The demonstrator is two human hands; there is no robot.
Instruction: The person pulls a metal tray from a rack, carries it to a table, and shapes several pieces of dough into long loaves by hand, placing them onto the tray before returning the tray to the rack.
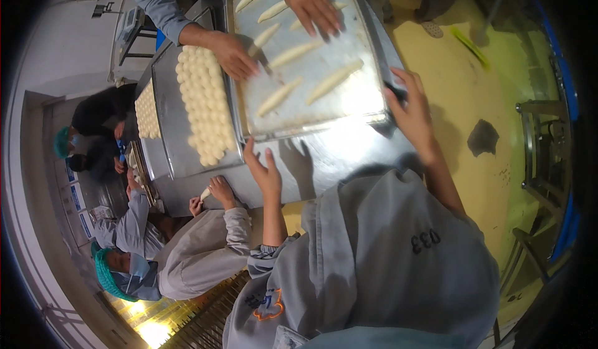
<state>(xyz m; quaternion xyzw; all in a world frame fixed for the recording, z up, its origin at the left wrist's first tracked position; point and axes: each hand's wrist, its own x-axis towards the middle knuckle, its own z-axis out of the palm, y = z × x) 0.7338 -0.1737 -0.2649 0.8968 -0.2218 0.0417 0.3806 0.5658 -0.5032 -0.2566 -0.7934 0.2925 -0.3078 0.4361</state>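
A metal tray (316,116) holds several long, pale dough pieces (333,82). My left hand (265,173) is at its near left edge, fingertips touching the rim, fingers apart. Beside the tray's right corner is my right hand (411,113), its fingers spread and slightly curved at the edge. Across the tray, another person's two hands (240,59) reach over the dough, one at the left and one near the top. Rows of round dough balls (202,109) lie left of the tray on a metal surface.
A co-worker (193,249) in a teal hairnet handles dough at lower left, with more people (99,115) beyond. A second batch of dough balls (146,112) lies farther left. Metal frames (542,149) line the right side above a yellow floor (455,181).
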